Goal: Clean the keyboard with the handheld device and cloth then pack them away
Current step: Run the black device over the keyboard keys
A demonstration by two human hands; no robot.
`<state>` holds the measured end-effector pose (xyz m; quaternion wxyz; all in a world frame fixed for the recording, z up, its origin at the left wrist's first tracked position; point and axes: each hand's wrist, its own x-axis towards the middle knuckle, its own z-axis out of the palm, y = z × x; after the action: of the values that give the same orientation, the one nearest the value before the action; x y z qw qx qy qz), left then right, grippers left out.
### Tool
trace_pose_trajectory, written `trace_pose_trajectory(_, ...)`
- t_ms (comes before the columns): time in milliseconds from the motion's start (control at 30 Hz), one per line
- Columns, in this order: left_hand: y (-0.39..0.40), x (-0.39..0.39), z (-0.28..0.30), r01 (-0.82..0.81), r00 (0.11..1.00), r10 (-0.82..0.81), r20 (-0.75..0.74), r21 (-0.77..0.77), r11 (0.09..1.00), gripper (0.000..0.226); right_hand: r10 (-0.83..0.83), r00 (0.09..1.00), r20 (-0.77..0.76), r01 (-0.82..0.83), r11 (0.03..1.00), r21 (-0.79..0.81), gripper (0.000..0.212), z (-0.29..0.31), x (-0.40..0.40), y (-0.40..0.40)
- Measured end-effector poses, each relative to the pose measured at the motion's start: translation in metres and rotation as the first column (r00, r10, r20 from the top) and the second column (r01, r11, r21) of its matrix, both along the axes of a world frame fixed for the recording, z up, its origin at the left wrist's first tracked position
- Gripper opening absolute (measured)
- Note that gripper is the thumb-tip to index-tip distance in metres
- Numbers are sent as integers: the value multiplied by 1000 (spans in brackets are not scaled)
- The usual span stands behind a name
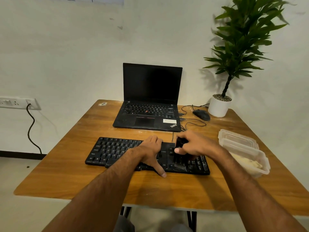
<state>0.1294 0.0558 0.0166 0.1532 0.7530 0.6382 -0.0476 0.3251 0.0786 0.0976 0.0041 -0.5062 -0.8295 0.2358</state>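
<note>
A black keyboard (115, 150) lies across the middle of the wooden table (66, 178). My left hand (151, 151) presses flat on the keyboard's middle, fingers straight and thumb reaching over its front edge. My right hand (194, 144) grips a small black handheld device (179, 143) and holds it down against the keys at the keyboard's right part. A pale cloth (249, 163) lies inside a clear plastic container (260, 156) at the right of the table.
An open black laptop (150, 101) stands behind the keyboard. A black mouse (201, 114) with its cable and a potted plant (220, 104) sit at the back right. The container's clear lid (237, 136) lies beside it. A wall socket (18, 102) with a black cord is at the left.
</note>
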Motion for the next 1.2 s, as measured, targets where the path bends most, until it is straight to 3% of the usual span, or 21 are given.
trace_pose_trajectory(100,1,0,0,4,1000,-4,5,-4,1000,133,-121,980,-158,141,982,128,34,-4,5,1)
trace_pose_trajectory(167,0,-1,0,2,1000,-2,10,-5,1000,134,-174,957,-233,206,971,122,36,-15,2,-6)
trace_pose_trajectory(267,-1,0,2,2,1000,-2,5,3,1000,133,-222,962,-161,237,968,77,53,-24,2,-15)
trace_pose_trajectory(400,-1,1,2,2,1000,-2,22,10,1000,131,-283,941,-185,276,959,-63,39,-11,10,-9)
trace_pose_trajectory(500,-1,0,0,3,1000,-4,18,9,1000,132,-301,916,-267,335,938,93,21,-20,10,-10)
trace_pose_trajectory(567,-1,0,0,5,1000,-5,11,15,1000,133,-299,927,-227,336,930,151,17,-29,7,-17)
trace_pose_trajectory(700,-1,1,0,0,1000,0,14,8,1000,132,-315,942,-111,318,948,9,22,-19,11,-23)
trace_pose_trajectory(867,0,0,1,-4,1000,4,5,4,1000,132,-321,922,-218,354,926,133,18,-16,6,-31)
trace_pose_trajectory(1067,0,1,0,2,1000,-2,5,6,1000,131,-332,933,-138,337,942,7,23,-15,11,-32)
trace_pose_trajectory(1200,1,0,-1,8,1000,-8,-12,14,1000,129,-269,922,-277,321,933,161,19,-20,4,-30)
